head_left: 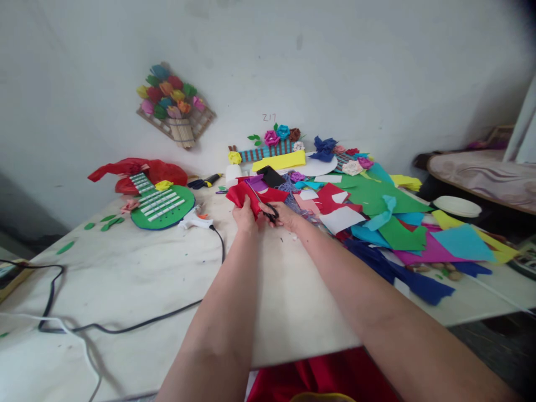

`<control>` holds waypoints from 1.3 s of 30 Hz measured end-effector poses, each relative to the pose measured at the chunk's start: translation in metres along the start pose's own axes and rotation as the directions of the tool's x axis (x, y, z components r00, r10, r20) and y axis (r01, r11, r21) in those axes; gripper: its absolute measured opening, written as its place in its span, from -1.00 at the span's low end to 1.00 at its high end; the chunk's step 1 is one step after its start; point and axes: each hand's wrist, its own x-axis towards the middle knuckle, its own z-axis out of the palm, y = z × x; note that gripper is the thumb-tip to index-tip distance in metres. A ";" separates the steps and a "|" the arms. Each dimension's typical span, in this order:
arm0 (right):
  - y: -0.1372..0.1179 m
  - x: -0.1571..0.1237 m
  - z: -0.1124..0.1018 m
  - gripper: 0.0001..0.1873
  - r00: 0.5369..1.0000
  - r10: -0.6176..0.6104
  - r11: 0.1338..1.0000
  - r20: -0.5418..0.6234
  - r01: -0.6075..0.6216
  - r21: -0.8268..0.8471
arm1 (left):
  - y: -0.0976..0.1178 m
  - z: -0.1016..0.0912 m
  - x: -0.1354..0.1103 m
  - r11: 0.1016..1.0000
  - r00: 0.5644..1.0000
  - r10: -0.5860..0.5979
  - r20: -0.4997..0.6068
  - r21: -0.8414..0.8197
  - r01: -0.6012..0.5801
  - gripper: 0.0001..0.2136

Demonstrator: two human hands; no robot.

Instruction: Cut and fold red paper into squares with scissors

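Note:
My left hand (246,218) is closed on a piece of red crepe paper (238,195), held up above the middle of the table. Black-handled scissors (273,213) are in my right hand (285,216), its fingers wrapped about the handles. The blades reach up and left against the red paper, close to my left fingers. Just behind the paper lie a purple piece (256,182) and a black flat object (273,176). A white glue gun (196,219) rests on the table left of my left hand.
Coloured paper sheets (377,192) heap up on the right. A green guitar-shaped craft (163,207) lies at left beside a red plastic bag (163,173). Black cable (146,320) crosses the left side of the table (167,279). Paper flowers (283,133) stand by the wall.

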 end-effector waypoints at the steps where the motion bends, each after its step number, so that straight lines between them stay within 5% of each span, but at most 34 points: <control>1: -0.001 -0.001 0.000 -0.58 1.000 0.001 1.000 -0.007 -0.001 0.003 | 0.000 0.000 0.000 1.000 1.000 0.000 0.000 0.004 0.000 -0.75; 16: -0.010 -0.007 -0.001 -0.60 1.000 -0.010 0.998 0.028 0.009 0.062 | 0.002 0.003 -0.005 1.000 1.000 0.003 0.017 0.004 -0.003 -0.79; 28: -0.005 -0.003 0.001 -0.66 0.997 -0.057 0.998 -0.055 0.058 0.023 | 0.008 0.008 -0.012 0.999 0.999 -0.036 0.009 -0.013 0.036 -0.77; 39: 0.009 0.010 -0.002 -0.65 0.992 -0.102 0.993 -0.069 0.105 0.050 | 0.000 0.006 -0.002 0.998 0.999 0.054 -0.003 0.038 -0.054 -0.75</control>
